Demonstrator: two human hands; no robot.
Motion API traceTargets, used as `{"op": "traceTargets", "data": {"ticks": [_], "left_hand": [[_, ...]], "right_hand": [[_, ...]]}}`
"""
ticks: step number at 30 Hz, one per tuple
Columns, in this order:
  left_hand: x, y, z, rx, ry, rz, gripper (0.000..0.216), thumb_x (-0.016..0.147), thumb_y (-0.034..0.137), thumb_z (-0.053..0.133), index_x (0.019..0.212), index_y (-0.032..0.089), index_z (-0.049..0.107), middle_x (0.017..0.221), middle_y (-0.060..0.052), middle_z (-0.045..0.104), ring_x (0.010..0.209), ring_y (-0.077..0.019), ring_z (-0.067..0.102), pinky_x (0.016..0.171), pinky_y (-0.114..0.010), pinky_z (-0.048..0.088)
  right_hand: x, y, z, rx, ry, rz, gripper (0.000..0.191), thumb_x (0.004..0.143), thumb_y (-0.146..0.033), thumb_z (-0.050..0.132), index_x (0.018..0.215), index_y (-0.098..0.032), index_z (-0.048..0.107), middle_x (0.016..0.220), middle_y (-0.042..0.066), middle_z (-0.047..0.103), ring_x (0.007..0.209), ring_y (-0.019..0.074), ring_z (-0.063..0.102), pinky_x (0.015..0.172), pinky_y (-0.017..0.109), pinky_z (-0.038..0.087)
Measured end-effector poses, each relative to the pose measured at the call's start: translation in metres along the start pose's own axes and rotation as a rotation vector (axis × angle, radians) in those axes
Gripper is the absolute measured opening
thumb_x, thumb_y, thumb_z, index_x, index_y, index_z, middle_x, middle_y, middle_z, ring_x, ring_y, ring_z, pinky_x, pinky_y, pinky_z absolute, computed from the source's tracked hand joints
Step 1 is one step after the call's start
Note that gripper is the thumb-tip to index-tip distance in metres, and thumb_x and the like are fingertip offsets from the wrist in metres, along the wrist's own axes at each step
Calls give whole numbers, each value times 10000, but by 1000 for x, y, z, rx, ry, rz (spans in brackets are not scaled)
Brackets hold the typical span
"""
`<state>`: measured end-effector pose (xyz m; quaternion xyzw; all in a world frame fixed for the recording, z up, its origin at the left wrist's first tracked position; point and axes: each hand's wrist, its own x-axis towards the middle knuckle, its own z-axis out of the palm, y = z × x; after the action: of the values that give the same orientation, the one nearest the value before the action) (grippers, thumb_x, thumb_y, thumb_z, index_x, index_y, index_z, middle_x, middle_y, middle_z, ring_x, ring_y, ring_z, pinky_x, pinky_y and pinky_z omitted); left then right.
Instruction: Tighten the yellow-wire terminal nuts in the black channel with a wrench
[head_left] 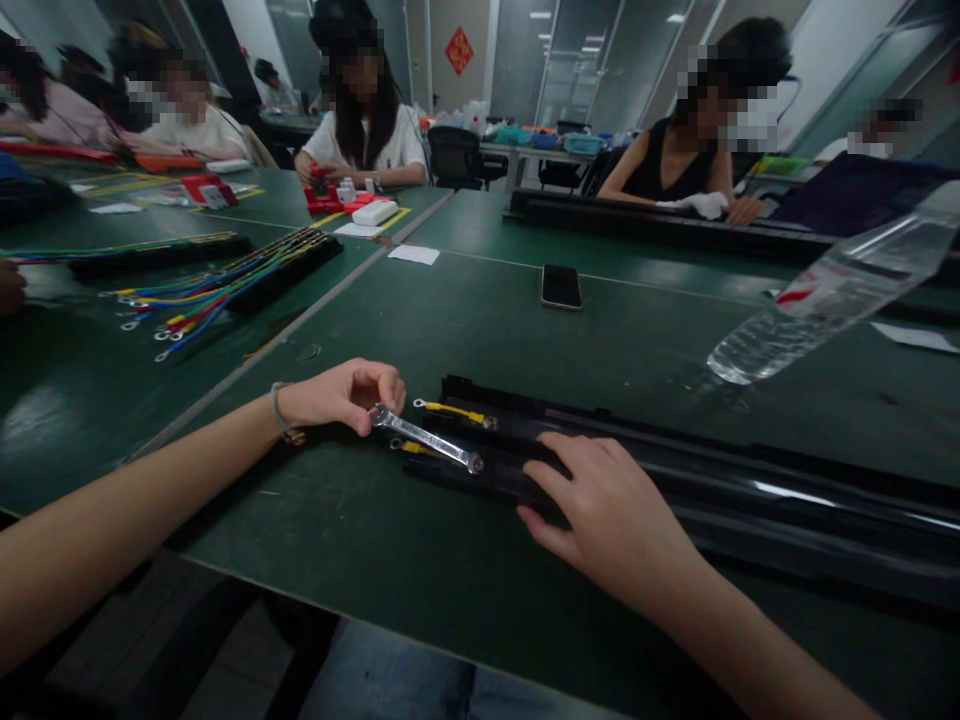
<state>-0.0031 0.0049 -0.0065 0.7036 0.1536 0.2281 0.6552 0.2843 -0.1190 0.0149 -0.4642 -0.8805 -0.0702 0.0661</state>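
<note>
Stretching along the near edge of the green bench, a long black rail lies with its left end in front of the person. The right hand is spread palm down, pressing on the rail. The left hand pinches one end of a small steel wrench between thumb and fingertips. The wrench's far end rests on the rail's end, beside a yellow-sleeved wire with a ring terminal. Done well, this wants the rail pinned flat and the wrench head seated square — a slanted bite would likely slip. Toward the bench's right edge a clear plastic bottle leans in this wide view, with a little water at its base.
</note>
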Motion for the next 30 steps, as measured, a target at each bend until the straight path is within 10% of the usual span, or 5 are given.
{"op": "traceTargets", "data": {"ticks": [7, 23, 30], "left_hand": [[0, -6, -9, 158, 258, -15, 243, 620, 316, 736, 736, 132, 628, 643, 12, 527, 624, -102, 484, 588, -220, 392], [-5, 7, 13, 43, -117, -76, 333, 482, 271, 814, 624, 172, 530, 563, 19, 474, 583, -138, 452, 572, -275, 384], [-3, 1, 2, 36, -13, -10, 270, 566, 261, 775, 694, 163, 557, 599, 23, 486, 603, -123, 459, 562, -242, 374]], "right_hand": [[0, 0, 1, 2, 13, -6, 255, 779, -350, 490, 895, -170, 628, 1083, 137, 558, 944, 257, 507, 761, 387, 379], [1, 0, 0, -2, 2, 2, 253, 773, -345, 500, 904, -172, 630, 1081, 137, 560, 947, 259, 508, 772, 392, 380], [0, 0, 0, 3, 5, -2, 256, 778, -344, 493, 913, -170, 625, 1090, 135, 556, 947, 253, 505, 786, 390, 375]]}}
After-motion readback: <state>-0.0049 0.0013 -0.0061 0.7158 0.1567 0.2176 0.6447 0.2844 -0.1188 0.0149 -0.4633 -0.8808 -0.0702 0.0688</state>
